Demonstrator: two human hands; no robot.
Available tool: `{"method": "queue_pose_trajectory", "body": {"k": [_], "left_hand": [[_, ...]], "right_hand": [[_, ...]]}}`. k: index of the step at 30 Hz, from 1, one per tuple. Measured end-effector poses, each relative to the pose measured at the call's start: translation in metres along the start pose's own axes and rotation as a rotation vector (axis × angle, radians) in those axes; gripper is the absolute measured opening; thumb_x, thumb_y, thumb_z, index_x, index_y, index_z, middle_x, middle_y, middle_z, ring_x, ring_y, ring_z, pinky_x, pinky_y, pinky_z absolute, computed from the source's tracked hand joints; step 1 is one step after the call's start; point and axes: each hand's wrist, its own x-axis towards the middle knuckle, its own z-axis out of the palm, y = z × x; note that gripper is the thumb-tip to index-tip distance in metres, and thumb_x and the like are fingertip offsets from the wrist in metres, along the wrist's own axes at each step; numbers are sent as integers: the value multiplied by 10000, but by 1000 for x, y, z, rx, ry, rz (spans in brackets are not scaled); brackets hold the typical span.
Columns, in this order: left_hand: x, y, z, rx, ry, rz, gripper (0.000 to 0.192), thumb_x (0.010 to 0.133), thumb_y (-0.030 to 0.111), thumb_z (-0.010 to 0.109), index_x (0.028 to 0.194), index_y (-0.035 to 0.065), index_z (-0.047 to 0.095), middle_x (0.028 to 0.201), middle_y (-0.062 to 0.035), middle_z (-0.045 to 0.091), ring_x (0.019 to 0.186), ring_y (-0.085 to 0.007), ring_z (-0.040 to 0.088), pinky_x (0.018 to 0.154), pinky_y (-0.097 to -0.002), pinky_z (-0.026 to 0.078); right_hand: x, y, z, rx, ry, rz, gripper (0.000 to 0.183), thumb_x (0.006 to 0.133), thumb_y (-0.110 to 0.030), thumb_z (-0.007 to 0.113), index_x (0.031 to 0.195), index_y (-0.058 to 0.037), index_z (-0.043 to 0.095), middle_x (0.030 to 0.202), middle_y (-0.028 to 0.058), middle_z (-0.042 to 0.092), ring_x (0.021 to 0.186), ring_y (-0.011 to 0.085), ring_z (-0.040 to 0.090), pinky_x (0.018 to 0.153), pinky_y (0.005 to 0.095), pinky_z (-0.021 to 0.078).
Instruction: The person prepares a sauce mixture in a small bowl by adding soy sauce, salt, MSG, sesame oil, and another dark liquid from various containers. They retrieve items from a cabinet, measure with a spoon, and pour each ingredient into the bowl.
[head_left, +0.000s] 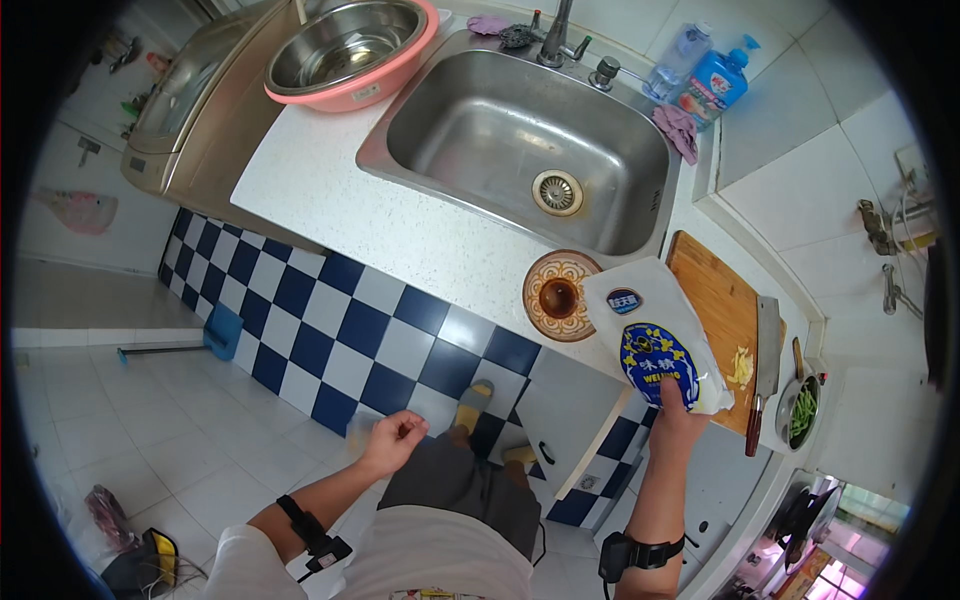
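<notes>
My right hand (679, 420) grips the lower end of a white plastic bag of MSG seasoning (652, 337), thumb on its blue and yellow label. The bag is held over the counter, overlapping the right rim of a patterned plate (538, 296) with dark brown liquid (559, 298) at its middle. To the bag's right lies a wooden cutting board (709, 289) with chopped pale yellow pieces (741, 367) and a cleaver (766, 345). My left hand (394, 442) hangs in front of my body with curled fingers; a blurred translucent thing shows beside it, and whether it is held I cannot tell.
A steel sink (480, 135) is set in the white counter (420, 225). Left of it stands a steel bowl (352, 45) in a pink basin (337, 96). Bottles (712, 86) stand behind. A bowl of green vegetables (802, 412) is beyond the cleaver. A cabinet door (570, 420) hangs open below the counter.
</notes>
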Motion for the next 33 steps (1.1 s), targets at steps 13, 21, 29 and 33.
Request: {"method": "queue_pose_trajectory", "body": {"k": [13, 21, 29, 33], "left_hand": [[3, -4, -4, -15, -51, -69, 127, 1000, 160, 682, 985, 34, 690, 796, 40, 637, 715, -38, 557, 672, -222, 460], [4, -5, -9, -23, -59, -81, 121, 997, 159, 685, 981, 40, 691, 801, 39, 645, 725, -39, 563, 685, -222, 464], [3, 2, -7, -20, -33, -46, 211, 974, 217, 717, 961, 9, 685, 734, 27, 607, 663, -49, 525, 622, -243, 452], [3, 6, -6, -13, -47, -75, 159, 983, 181, 702, 960, 25, 692, 773, 32, 635, 703, -46, 554, 665, -231, 466]], "right_hand": [[0, 5, 6, 148, 10, 46, 650, 791, -17, 805, 1380, 35, 535, 1283, 148, 649, 1123, 225, 656, 1017, 362, 508], [-1, 7, 9, 219, 92, 119, 673, 812, -1, 780, 1418, 30, 488, 1291, 148, 641, 1136, 231, 654, 1007, 367, 520], [-3, 10, 7, 215, 62, 131, 638, 840, 16, 750, 1423, 22, 489, 1294, 164, 644, 1150, 252, 657, 1021, 389, 521], [-5, 6, 7, 280, 79, 184, 616, 855, -14, 752, 1414, 14, 496, 1302, 167, 642, 1150, 268, 660, 1018, 408, 530]]}}
